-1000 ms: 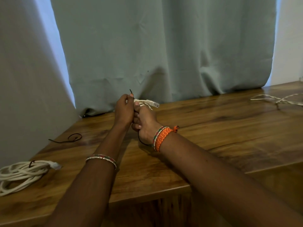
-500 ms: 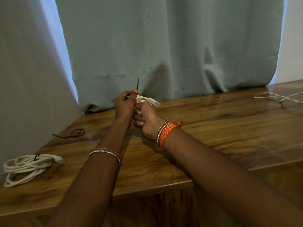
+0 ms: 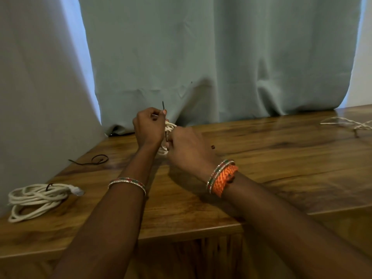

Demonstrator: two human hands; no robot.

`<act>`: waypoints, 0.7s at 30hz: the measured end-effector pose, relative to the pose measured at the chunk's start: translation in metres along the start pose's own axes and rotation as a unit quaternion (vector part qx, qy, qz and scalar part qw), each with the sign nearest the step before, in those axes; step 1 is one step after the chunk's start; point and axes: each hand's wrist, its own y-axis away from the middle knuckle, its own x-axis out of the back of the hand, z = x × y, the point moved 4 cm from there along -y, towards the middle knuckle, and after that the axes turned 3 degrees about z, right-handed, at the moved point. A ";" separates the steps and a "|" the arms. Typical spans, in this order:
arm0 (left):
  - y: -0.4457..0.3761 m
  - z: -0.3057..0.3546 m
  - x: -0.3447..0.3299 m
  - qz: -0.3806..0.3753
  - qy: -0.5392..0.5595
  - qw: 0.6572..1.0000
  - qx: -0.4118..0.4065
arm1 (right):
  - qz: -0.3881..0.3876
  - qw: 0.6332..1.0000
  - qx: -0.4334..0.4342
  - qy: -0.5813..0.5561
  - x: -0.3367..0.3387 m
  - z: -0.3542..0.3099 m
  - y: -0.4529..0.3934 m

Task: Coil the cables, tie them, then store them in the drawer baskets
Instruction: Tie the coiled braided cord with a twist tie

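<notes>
A small white coiled cable (image 3: 168, 128) sits between my two hands above the wooden table (image 3: 261, 158), mostly hidden by them. My left hand (image 3: 148, 127) pinches one end of a thin dark tie (image 3: 163, 105), which sticks up above its fingers. My right hand (image 3: 187, 148) grips the coil and the tie's other part at its near side. A second white cable (image 3: 36, 198), coiled and bound with a dark tie, lies at the table's left front. A third, loose white cable (image 3: 346, 124) lies at the far right.
A spare dark tie (image 3: 94, 159) lies curled on the table left of my hands. A grey-green curtain (image 3: 201, 57) hangs behind the table down to its back edge. The table's front edge (image 3: 181, 232) runs under my forearms.
My right hand has turned over and moved to the near side of the coil, covering it. The left hand still pinches the tie's upright end. The camera has shifted slightly.
</notes>
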 end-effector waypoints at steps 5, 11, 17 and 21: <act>0.011 0.006 -0.010 -0.077 -0.081 0.994 -0.022 | 0.046 0.986 0.063 0.148 0.034 0.001 -0.009; 0.021 0.022 -0.022 -0.172 0.001 0.985 -0.029 | 0.155 0.969 0.096 0.166 0.078 0.032 -0.047; 0.027 0.045 -0.024 -0.188 0.176 0.966 0.020 | 0.157 0.983 -0.038 -0.085 0.077 0.092 -0.075; 0.035 0.061 -0.028 -0.208 0.240 0.948 0.013 | 0.141 0.950 -0.084 -0.266 0.053 0.115 -0.075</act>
